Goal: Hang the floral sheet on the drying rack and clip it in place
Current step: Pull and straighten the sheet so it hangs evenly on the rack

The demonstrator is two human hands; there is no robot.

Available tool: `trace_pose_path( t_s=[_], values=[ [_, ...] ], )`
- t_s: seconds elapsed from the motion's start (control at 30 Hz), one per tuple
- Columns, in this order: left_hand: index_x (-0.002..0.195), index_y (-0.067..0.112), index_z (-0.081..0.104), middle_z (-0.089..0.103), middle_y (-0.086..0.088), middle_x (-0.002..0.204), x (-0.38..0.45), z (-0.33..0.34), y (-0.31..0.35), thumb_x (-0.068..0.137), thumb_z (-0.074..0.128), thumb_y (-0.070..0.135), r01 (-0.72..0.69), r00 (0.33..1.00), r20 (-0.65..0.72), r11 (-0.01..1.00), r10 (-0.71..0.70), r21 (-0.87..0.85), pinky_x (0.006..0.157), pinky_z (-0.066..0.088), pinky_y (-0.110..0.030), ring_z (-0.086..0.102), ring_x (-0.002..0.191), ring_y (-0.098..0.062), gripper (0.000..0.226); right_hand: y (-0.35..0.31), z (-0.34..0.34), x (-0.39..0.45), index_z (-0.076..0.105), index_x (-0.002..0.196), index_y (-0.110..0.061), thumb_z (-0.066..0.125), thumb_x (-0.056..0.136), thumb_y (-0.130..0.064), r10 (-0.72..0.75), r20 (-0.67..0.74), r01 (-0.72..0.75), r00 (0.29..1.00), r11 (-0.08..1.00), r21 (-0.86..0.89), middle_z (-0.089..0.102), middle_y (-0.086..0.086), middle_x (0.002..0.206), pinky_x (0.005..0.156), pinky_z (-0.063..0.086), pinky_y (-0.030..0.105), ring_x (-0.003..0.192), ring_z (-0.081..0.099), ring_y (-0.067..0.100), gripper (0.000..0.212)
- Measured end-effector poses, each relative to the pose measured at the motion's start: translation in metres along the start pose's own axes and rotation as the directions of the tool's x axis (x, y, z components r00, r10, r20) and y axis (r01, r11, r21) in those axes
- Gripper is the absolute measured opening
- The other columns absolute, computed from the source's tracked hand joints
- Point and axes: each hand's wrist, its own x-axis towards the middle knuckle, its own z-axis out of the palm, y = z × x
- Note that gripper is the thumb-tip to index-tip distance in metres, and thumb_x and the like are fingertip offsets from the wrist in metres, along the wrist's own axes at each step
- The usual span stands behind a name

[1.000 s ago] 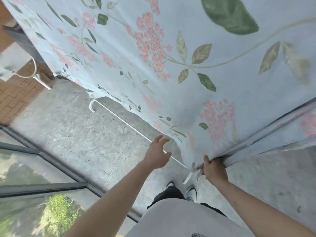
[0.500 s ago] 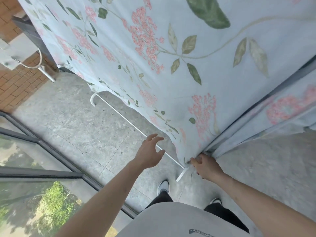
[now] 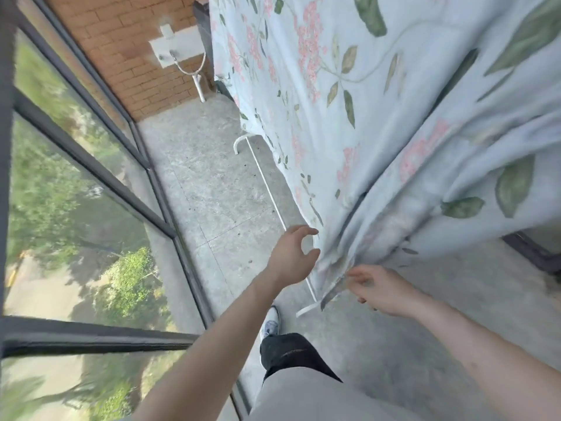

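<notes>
This is a home balcony, high above the ground, used for drying laundry. The floor [image 3: 218, 189] is grey stone-look tile with thin joints. A red brick wall [image 3: 127, 47] closes the far end, with a white fitting [image 3: 177, 48] mounted on it and a looped white cord hanging below. Along the left side runs glazing in dark metal frames [image 3: 91, 159], and through the glass treetops [image 3: 127, 284] and a paved surface show far below. A floral sheet [image 3: 364, 117] hangs over a white drying rack [image 3: 267, 189], whose thin white rail and curved foot stand on the tile.
</notes>
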Motion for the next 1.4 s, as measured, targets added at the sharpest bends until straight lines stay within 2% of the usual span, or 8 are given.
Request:
trace_pose_path(
  t_s=[0.47,0.6,0.7,0.87,1.0,1.1,1.2,1.4],
  values=[
    [0.128,0.037,0.064,0.061,0.025,0.128,-0.075,-0.010,0.099,0.093,0.071,0.031,-0.069,0.975,-0.219,0.992,0.044,-0.105,0.098,0.047,-0.021,0.057,0.114,0.005,0.036,0.015,-0.074,-0.041,0.069,0.118,-0.034,0.068,0.094,-0.044,-0.242,0.015,0.241,0.970,0.955,-0.171,0.071,-0.017,0.111,0.060,0.048,0.011,0.075,0.071,0.002,0.025],
    [0.130,0.037,0.061,0.063,0.026,0.128,-0.062,-0.018,0.146,0.090,0.077,0.036,-0.170,0.965,-0.225,0.976,0.137,-0.133,0.100,0.048,-0.024,0.058,0.118,0.002,0.043,0.019,-0.096,-0.038,0.072,0.114,-0.038,0.069,0.091,-0.051,-0.247,0.071,0.257,0.966,0.941,-0.221,0.072,-0.018,0.107,0.081,0.056,0.018,0.084,0.069,-0.007,0.027],
    [0.130,0.036,0.060,0.067,0.025,0.122,-0.054,-0.016,0.172,0.086,0.081,0.036,-0.216,0.955,-0.237,0.965,0.177,-0.150,0.098,0.047,-0.024,0.061,0.116,-0.002,0.049,0.020,-0.115,-0.043,0.070,0.118,-0.036,0.067,0.093,-0.051,-0.240,0.165,0.282,0.957,0.905,-0.319,0.070,-0.019,0.109,0.073,0.046,0.004,0.086,0.062,-0.016,0.029],
    [0.098,0.027,0.070,0.071,0.009,0.090,-0.049,-0.015,0.194,0.091,0.078,0.032,-0.253,0.909,-0.374,0.958,0.186,-0.137,0.085,0.049,-0.032,0.061,0.086,-0.014,0.011,0.023,-0.144,-0.041,0.066,0.123,-0.036,0.065,0.094,-0.051,-0.208,0.252,0.302,0.945,0.850,-0.431,0.066,-0.024,0.110,0.073,0.044,0.005,0.086,0.063,-0.011,0.032],
    [0.084,0.013,0.071,0.066,0.002,0.083,-0.059,-0.016,0.196,0.097,0.071,0.025,-0.233,0.838,-0.527,0.966,0.140,-0.114,0.078,0.048,-0.029,0.058,0.081,-0.014,0.017,0.021,-0.159,-0.041,0.064,0.124,-0.039,0.064,0.094,-0.055,-0.217,0.307,0.348,0.927,0.805,-0.481,0.066,-0.023,0.113,0.085,0.048,0.011,0.092,0.065,-0.005,0.034],
    [0.089,0.011,0.068,0.067,-0.001,0.089,-0.073,-0.022,0.200,0.100,0.066,0.021,-0.184,0.755,-0.656,0.962,0.006,-0.203,0.073,0.051,-0.023,0.063,0.083,-0.015,0.015,0.019,-0.176,-0.046,0.063,0.128,-0.038,0.062,0.095,-0.053,-0.244,0.354,0.402,0.903,0.771,-0.495,0.066,-0.022,0.119,0.081,0.044,0.005,0.094,0.062,-0.007,0.036],
    [0.098,0.016,0.065,0.072,-0.002,0.094,-0.087,-0.023,0.211,0.101,0.064,0.019,-0.125,0.686,-0.717,0.952,-0.119,-0.278,0.077,0.060,-0.040,0.070,0.088,-0.021,0.004,0.020,-0.203,-0.053,0.065,0.126,-0.038,0.065,0.094,-0.055,-0.304,0.399,0.480,0.865,0.732,-0.483,0.066,-0.026,0.116,0.074,0.041,0.003,0.095,0.061,-0.011,0.037],
    [0.117,0.016,0.058,0.064,0.008,0.099,-0.108,-0.023,0.285,0.085,0.063,0.004,-0.274,0.724,-0.689,0.903,-0.031,-0.330,0.092,0.052,-0.037,0.063,0.096,-0.012,0.034,0.001,-0.275,-0.074,0.075,0.099,-0.041,0.072,0.092,-0.044,-0.527,0.342,0.627,0.778,0.680,-0.380,0.074,-0.026,0.092,0.067,0.046,0.006,0.078,0.066,-0.010,0.008]
  ],
)
